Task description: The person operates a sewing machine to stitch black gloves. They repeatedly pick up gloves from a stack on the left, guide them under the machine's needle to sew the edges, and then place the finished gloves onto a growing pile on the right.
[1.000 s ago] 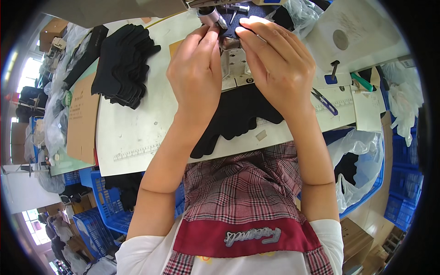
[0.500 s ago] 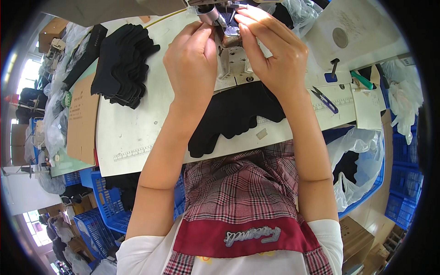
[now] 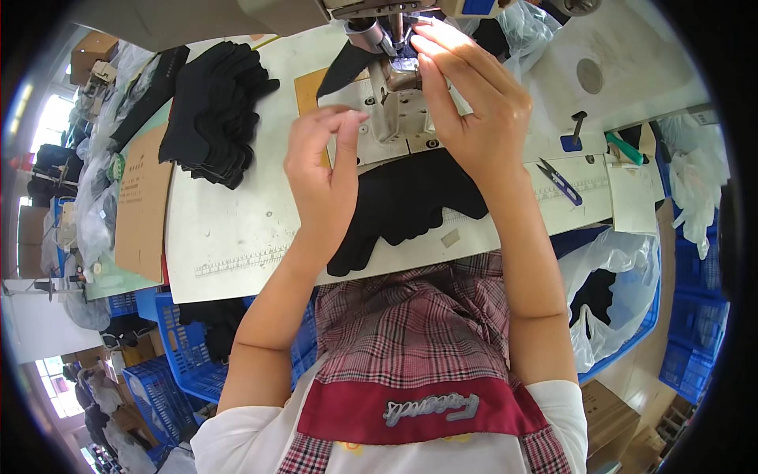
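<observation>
My right hand [image 3: 470,107] reaches to the needle area of the sewing machine [image 3: 395,24]. Its fingertips hold a black fabric piece [image 3: 343,67] at the presser foot. My left hand [image 3: 324,170] hovers above the table, a little back from the machine, with its fingertips pinched together and nothing seen in them. A loose heap of black gloves [image 3: 410,205] lies on the table's near edge, under both wrists.
A stack of black gloves [image 3: 217,110] sits on the white table [image 3: 237,229] at the left, beside brown cardboard [image 3: 142,205]. Blue thread snips [image 3: 560,182] lie at the right. Blue crates [image 3: 181,355] stand below left, and a plastic bag [image 3: 624,276] below right.
My left hand has drawn back from the needle toward me and downward. My right hand stays at the presser foot. The black heap has shifted slightly.
</observation>
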Tool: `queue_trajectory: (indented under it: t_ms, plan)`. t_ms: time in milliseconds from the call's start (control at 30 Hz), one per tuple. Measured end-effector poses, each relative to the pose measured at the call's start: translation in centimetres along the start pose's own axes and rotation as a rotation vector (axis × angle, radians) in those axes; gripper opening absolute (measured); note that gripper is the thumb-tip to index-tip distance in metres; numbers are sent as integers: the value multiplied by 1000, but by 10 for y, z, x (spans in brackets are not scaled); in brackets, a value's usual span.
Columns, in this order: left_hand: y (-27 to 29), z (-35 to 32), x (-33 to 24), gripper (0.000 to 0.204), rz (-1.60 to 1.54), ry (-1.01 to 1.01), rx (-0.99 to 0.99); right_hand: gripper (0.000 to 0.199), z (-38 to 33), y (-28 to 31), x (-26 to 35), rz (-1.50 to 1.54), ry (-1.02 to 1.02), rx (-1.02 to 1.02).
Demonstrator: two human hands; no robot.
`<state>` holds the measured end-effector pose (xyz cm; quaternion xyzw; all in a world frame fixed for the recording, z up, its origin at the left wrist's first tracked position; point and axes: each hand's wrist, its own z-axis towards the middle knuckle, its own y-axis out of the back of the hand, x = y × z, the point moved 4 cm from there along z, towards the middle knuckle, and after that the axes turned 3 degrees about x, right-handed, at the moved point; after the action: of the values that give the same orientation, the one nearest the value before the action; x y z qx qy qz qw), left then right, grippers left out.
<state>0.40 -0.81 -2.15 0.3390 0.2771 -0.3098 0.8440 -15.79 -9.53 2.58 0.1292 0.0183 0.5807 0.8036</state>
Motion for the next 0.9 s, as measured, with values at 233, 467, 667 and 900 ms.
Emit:
queue_trajectory:
  t_ms: [233,467,667,900]
  plan:
    - [-25,39,23,41,-689,663,53,13,-1,2,-1,40,-12,6]
    - [26,101,16,37,-743,274,-157,26,-32,34,16,-170,-299,210]
    - [174,148,122,43,-124,410,-127,57,-100,35,32,-445,-529,689]
    - [252,124,206,41,992,371,39,62,-109,16,39,-434,-541,716]
